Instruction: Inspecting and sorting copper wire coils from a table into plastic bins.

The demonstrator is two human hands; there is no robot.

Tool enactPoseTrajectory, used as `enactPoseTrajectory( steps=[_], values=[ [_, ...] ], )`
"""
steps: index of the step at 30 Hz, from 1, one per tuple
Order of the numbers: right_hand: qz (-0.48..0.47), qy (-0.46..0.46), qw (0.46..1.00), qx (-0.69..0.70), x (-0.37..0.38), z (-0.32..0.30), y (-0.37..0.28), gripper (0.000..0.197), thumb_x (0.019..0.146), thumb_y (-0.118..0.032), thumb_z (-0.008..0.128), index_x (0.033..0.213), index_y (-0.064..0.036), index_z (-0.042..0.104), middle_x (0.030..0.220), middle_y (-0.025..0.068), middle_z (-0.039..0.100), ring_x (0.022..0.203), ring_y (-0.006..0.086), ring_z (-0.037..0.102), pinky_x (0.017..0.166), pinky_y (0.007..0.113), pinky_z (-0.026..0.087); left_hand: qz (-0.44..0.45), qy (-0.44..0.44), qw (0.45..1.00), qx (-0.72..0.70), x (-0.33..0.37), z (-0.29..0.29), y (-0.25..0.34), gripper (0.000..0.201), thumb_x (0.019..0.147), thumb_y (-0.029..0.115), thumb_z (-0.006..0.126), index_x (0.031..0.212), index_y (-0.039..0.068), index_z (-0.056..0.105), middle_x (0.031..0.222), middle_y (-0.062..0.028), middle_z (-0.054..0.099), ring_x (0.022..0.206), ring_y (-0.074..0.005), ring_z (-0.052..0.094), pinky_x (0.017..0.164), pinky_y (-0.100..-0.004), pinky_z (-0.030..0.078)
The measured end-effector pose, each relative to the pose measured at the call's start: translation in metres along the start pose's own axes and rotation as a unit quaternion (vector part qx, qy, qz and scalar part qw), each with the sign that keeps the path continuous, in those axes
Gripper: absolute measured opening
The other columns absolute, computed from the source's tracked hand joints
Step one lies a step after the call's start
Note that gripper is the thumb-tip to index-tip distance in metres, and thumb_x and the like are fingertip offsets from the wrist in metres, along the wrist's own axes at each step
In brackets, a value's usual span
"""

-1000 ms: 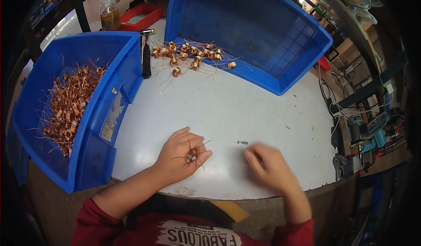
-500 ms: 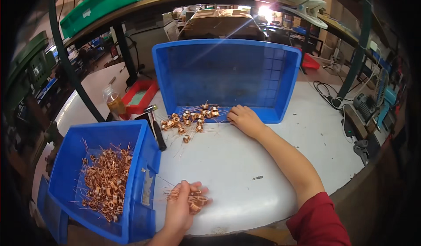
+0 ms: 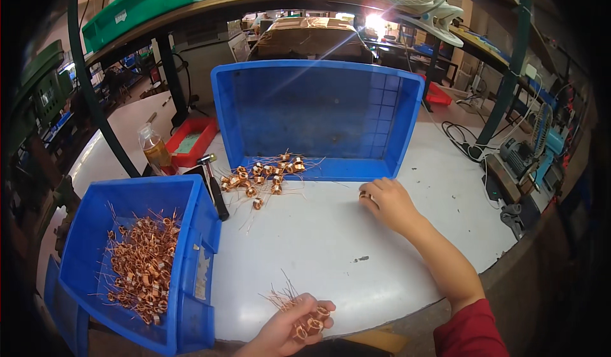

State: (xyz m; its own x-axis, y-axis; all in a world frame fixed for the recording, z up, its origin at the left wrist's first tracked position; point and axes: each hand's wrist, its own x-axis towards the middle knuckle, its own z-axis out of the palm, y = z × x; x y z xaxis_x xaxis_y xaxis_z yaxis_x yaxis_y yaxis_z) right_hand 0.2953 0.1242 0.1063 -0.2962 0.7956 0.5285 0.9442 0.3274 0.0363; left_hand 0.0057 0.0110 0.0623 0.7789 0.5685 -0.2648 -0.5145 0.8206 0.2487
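Several small copper wire coils with long thin leads are bunched in my left hand, low in the middle and close to the table's near edge. My right hand is closed over a single copper coil, pinched at the fingertips just in front of the upended blue bin; the fingers partly cover it. To its left lies a loose pile of copper coils, partly inside that bin's lower wall and partly on the table. Many more coils fill the bottom of the blue bin at the left.
The large blue bin stands on its side, open toward me. A tilted blue bin is at the left. Between them are a hammer, a bottle of amber liquid and a red tray. A motor and cables sit at right.
My right hand has moved right, away from the coil pile, and a coil now shows in its fingers. My left hand has come lower and to the right, still holding its coils.
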Motion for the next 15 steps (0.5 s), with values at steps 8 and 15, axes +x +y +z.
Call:
enactPoseTrajectory(
  steps=[8,15],
  values=[
    [0.261,-0.115,0.779,0.558,-0.067,-0.056,-0.101,0.015,0.081,-0.011,0.061,0.091,-0.0016,0.056,0.073,0.0045,0.058,0.060,0.0076,0.050,0.055,0.018,0.040,0.063,0.120,0.988,0.073,0.019,0.031,-0.006,0.017,0.092,0.013,0.043,0.093,-0.001,0.051,0.091,-0.0167,0.060,0.075,-0.0184,0.061,0.045,-0.0192,0.045],
    [0.327,-0.093,0.762,0.551,-0.101,-0.055,-0.152,0.017,0.079,0.001,0.059,0.093,0.0016,0.051,0.074,0.0056,0.056,0.061,0.0071,0.049,0.054,0.016,0.039,0.010,0.000,0.999,0.053,0.023,-0.019,-0.022,0.018,0.089,0.012,0.050,0.100,-0.003,0.053,0.087,-0.0163,0.060,0.067,-0.0164,0.060,0.045,-0.0183,0.045]
  ],
)
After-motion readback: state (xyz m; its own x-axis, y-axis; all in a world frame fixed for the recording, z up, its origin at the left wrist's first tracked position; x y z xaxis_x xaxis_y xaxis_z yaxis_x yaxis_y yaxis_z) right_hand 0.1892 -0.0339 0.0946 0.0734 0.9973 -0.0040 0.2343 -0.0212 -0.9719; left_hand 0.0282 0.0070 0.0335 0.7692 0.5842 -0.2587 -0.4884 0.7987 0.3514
